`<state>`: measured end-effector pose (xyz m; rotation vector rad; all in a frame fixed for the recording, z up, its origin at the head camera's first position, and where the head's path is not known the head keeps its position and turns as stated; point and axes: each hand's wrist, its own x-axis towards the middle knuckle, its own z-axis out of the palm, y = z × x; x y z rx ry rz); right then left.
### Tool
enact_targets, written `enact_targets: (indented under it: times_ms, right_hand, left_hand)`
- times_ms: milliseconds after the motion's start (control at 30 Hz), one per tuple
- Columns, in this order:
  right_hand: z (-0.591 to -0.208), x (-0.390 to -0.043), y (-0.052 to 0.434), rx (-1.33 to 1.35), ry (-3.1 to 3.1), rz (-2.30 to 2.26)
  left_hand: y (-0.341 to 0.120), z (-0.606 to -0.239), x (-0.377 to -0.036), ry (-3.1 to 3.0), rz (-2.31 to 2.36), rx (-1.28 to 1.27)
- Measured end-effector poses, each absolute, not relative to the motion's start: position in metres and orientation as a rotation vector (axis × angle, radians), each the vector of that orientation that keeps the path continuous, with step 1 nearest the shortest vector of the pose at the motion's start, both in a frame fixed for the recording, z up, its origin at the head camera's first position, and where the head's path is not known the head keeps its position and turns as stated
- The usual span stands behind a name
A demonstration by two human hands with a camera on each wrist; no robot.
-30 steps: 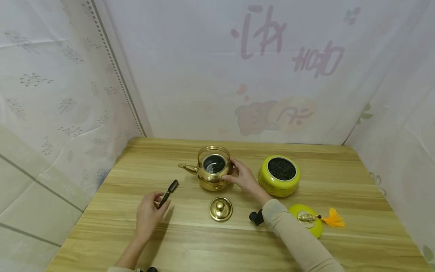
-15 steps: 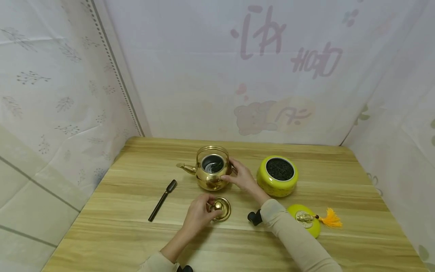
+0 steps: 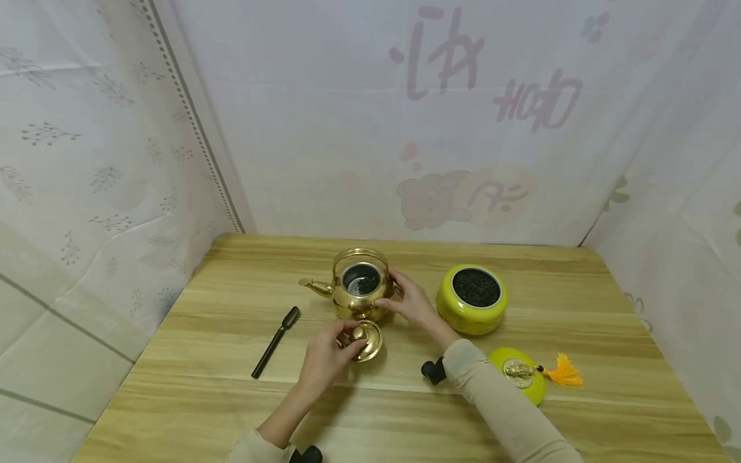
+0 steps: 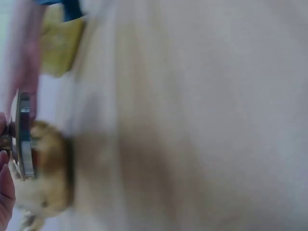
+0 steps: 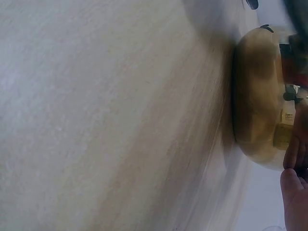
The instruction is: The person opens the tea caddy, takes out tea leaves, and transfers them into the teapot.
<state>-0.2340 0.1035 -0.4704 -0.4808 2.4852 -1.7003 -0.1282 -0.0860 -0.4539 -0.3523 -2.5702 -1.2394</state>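
My left hand (image 3: 321, 357) pinches the knob of a gold teapot lid (image 3: 373, 346). In the left wrist view the lid (image 4: 24, 137) is off the tabletop, edge-on, with the teapot blurred behind it. Just beyond stands the lidless gold teapot (image 3: 346, 303), its spout toward the left and its handle arched over the opening. Some dark tea leaves lie inside on a perforated strainer. My right hand (image 3: 415, 307) holds the teapot's right side, thumb at the front and fingers behind. In the right wrist view the teapot body (image 5: 260, 96) stands on the table.
A dark tea scoop (image 3: 272, 348) lies left of the teapot on the wooden table (image 3: 191, 386). To the right stands an uncovered yellow tea canister (image 3: 467, 317) full of dark leaves. Its yellow lid (image 3: 536, 390), with an orange tassel (image 3: 565, 371), lies beside my right sleeve (image 3: 503, 405).
My left hand put the tea scoop down on the table, moved right to the teapot lid, and raised it toward the teapot. My right hand has stayed on the teapot.
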Motion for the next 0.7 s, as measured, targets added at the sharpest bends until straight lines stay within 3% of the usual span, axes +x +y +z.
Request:
enact_targets:
  times_ms: [267, 700]
  right_hand:
    - [-0.469, -0.233, 0.104, -0.494, 2.493, -1.69]
    - [-0.468, -0.232, 0.105, -0.519, 2.486, -1.685]
  left_hand:
    - [-0.095, -0.423, -0.155, -2.288, -1.308, -0.252]
    - [-0.075, -0.429, -0.197, -2.121, -1.243, -0.26]
